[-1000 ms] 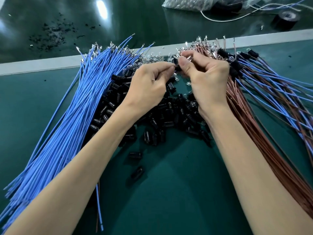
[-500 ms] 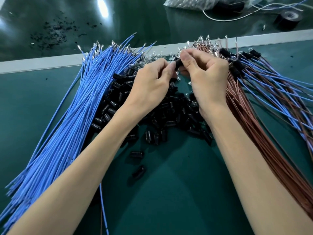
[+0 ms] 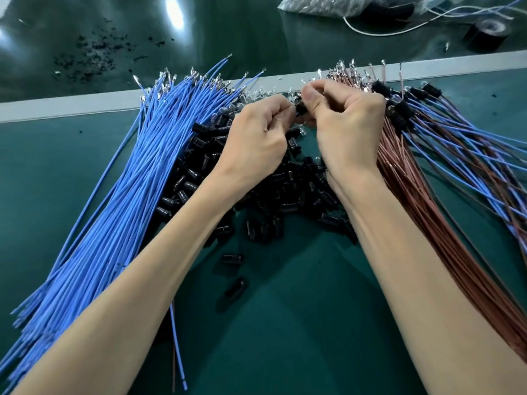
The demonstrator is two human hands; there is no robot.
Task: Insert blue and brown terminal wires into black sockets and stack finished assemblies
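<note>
Near the bench's far edge, at mid-width, both hands meet over a heap of loose black sockets (image 3: 288, 192): left hand (image 3: 253, 143) & right hand (image 3: 348, 129) each have fingers pinched narrow on one black socket (image 3: 301, 109) held between them, thumbs touching it. Can't tell whether a wire is already seated in it; the fingers hide the ends. Blue wires (image 3: 119, 212) lie in a thick bundle along the bench's left side, metal terminals fanned toward the far edge. Brown wires (image 3: 413, 201) run down the right side, just beside the right forearm. Finished assemblies (image 3: 445, 132), blue + brown pairs w/ sockets on, are stacked toward the far right corner, touching the brown bundle. One blue wire and one brown wire (image 3: 178, 354) lie under the left forearm toward the near edge. Both forearms cover much of the socket heap. Beyond a pale strip (image 3: 71, 105) at the far edge: black debris (image 3: 94, 55), a plastic bag (image 3: 328, 5), a white cord (image 3: 399, 31), a black tape roll (image 3: 486, 32). No readable writing or labels.
</note>
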